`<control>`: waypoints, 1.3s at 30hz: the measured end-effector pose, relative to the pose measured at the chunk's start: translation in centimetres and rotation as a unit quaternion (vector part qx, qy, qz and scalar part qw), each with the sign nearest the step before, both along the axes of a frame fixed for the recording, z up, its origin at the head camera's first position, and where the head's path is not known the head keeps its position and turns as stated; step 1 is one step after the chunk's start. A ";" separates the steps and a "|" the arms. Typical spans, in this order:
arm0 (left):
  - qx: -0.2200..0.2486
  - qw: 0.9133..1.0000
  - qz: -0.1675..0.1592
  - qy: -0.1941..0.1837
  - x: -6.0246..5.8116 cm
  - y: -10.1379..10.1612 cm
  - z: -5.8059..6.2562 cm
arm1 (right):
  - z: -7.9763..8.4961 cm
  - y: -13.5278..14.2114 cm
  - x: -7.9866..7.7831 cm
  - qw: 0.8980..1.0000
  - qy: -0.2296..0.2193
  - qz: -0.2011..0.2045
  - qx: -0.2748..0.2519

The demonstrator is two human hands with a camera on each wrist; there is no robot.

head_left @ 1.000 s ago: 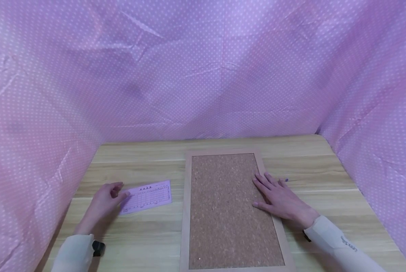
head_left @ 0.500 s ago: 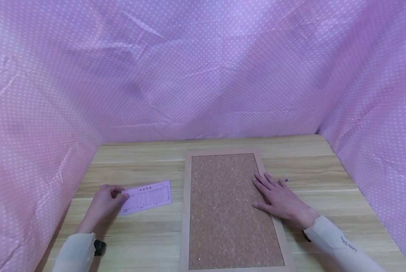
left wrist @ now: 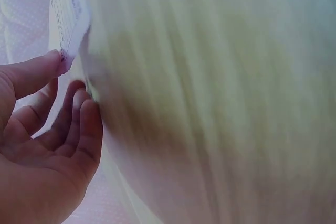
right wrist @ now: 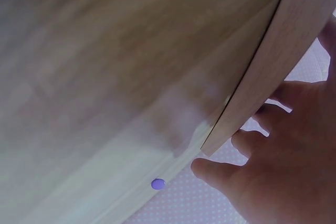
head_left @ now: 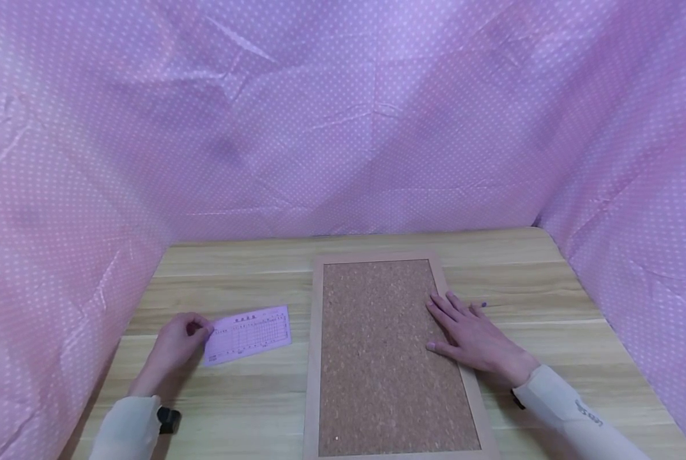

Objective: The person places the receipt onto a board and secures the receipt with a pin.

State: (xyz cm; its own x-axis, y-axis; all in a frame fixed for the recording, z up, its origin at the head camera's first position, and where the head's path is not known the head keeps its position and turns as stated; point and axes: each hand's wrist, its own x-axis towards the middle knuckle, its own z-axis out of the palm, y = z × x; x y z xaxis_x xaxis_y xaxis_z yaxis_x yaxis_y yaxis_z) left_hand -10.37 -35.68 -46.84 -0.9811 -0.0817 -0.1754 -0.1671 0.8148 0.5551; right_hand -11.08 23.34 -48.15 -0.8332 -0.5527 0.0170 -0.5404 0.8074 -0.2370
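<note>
My left hand [head_left: 176,342] pinches the left end of a purple printed paper form [head_left: 251,335] between thumb and fingers. In the left wrist view the form's corner [left wrist: 65,59] sits under the thumb, lifted a little off the tabletop. My right hand [head_left: 478,335] rests flat across the right edge of a wood-framed cork board [head_left: 391,358], with the fingers spread on frame and cork. From the right wrist view the hand [right wrist: 294,150] touches the wooden frame [right wrist: 278,51]. A small purple-headed thumbtack [head_left: 484,305] lies just beyond that hand's fingers.
The wood-grain table [head_left: 251,409] carries everything. Pink dotted cloth [head_left: 349,128] hangs at the back and on both sides. A strip of tabletop separates the form from the cork board. In the right wrist view the tack's head [right wrist: 158,184] is near the board's corner.
My left thumb and fingers have closed on the form's left end, and the form has shifted very slightly. The right hand and cork board have stayed in place.
</note>
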 end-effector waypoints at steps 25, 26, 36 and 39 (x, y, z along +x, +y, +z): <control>0.123 0.992 0.008 0.018 0.8 1.1 2.4 | 0.3 -0.1 0.1 1.000 -0.001 0.001 -0.003; 0.128 0.991 0.007 0.023 0.8 1.3 2.5 | 0.3 -0.1 0.2 1.000 -0.003 0.000 -0.005; 0.150 0.987 0.006 0.048 0.9 3.3 3.4 | 0.8 -0.1 0.4 0.999 -0.018 -0.016 -0.035; 0.160 0.986 0.004 0.053 0.8 3.9 3.6 | 1.0 -0.1 0.4 0.999 -0.016 -0.020 -0.040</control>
